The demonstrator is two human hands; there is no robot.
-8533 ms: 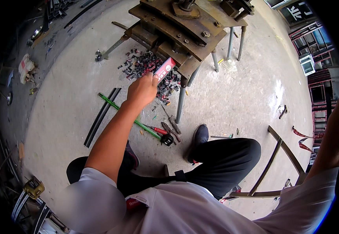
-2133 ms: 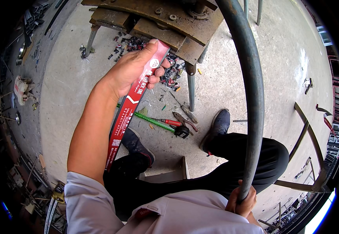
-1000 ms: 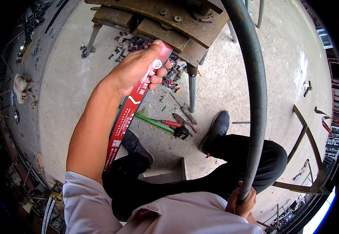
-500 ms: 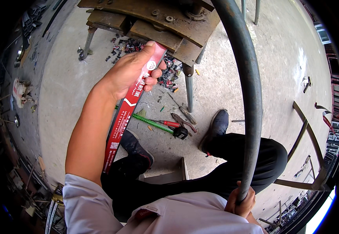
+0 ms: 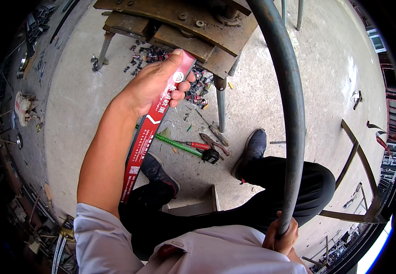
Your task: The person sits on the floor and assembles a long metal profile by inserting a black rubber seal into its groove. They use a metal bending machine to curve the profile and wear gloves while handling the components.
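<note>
My left hand [image 5: 159,84] is closed around the upper end of a long flat metal strip [image 5: 145,137] faced with red printed film. Its thumb lies along the red face and the fingers wrap the far edge. The strip slants down toward my left shin, its top end by the edge of a rusty metal machine table [image 5: 186,39]. At the lower right, my right hand [image 5: 283,235] grips the end of a long grey metal pipe lever [image 5: 296,109], which curves up past the machine's right side and out of view at the top.
On the floor lie a green tape measure [image 5: 209,155], a red-handled screwdriver [image 5: 198,145], pliers [image 5: 214,144] and a heap of small dark and red offcuts [image 5: 200,86]. A table leg [image 5: 221,105] stands before my feet. A bent metal frame [image 5: 364,178] lies at right.
The strip and my left hand have shifted very slightly to the right. My right hand stays on the pipe lever, which has hardly moved.
</note>
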